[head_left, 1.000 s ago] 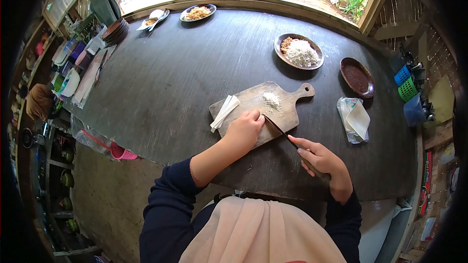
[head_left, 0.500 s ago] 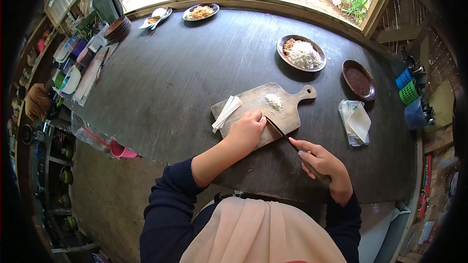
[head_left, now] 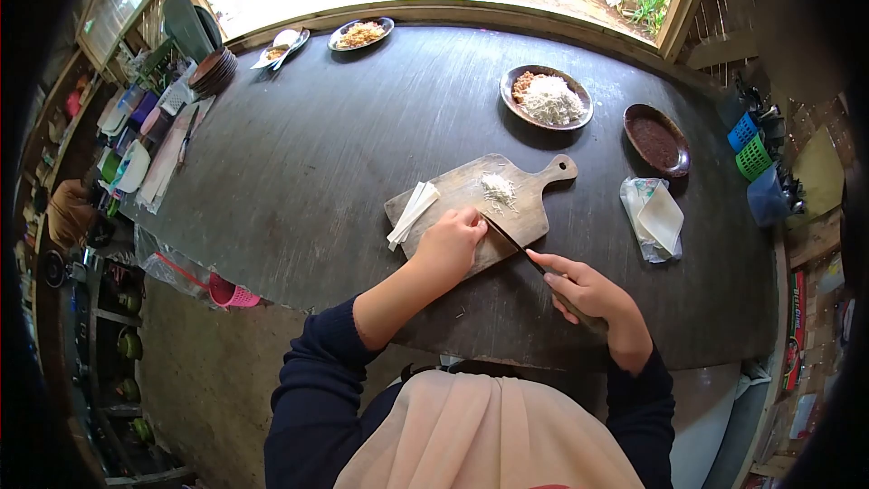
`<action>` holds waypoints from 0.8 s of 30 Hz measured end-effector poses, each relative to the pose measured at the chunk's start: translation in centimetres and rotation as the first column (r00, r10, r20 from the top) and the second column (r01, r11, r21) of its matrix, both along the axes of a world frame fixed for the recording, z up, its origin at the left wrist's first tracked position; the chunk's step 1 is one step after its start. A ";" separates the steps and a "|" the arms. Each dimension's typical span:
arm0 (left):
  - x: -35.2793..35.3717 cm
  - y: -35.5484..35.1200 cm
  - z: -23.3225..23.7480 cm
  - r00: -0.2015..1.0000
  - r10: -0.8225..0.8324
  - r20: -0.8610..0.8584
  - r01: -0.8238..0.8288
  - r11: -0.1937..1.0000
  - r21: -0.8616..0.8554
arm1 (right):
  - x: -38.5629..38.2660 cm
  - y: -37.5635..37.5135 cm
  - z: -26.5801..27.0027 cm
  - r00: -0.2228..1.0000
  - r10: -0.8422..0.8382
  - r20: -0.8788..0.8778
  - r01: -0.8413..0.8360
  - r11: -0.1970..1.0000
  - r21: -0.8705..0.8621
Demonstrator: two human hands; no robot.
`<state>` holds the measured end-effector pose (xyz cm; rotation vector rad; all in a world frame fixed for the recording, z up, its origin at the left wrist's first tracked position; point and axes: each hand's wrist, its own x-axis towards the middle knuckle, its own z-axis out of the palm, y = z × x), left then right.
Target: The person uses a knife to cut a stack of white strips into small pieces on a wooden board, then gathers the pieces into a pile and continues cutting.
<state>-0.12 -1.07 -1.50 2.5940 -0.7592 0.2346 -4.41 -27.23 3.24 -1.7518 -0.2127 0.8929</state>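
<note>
My left hand rests on the wooden cutting board, its fingers closed on something too small to make out beside the blade. In my right hand is a knife, held by its handle, with the blade's front end against the fingertips of my left hand. Finely cut white shreds lie in a small pile behind the blade. Long white strips are at the board's left end.
A bowl of white shreds and an oval dish of dark paste stand behind, at the right. A plastic wrapper lies right of the board. Two plates of food sit near the window.
The whole view has shifted slightly, moving the table's things a little left. My hands keep nearly the same places at the board, and the knife is still in my right hand.
</note>
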 end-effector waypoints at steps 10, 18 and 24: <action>0.0 0.1 0.4 1.000 0.003 -0.029 -0.004 0.999 -0.038 | -0.2 0.3 0.2 0.998 -0.062 -0.001 0.062 0.998 0.019; 0.1 0.3 -0.1 0.999 -0.015 -0.032 0.014 0.999 -0.048 | -0.6 0.5 0.4 0.999 -0.033 0.004 0.033 0.999 -0.019; 0.1 0.1 0.4 0.999 -0.022 -0.048 0.024 0.999 0.042 | -0.7 1.5 0.1 0.995 -0.060 0.077 0.065 0.996 -0.061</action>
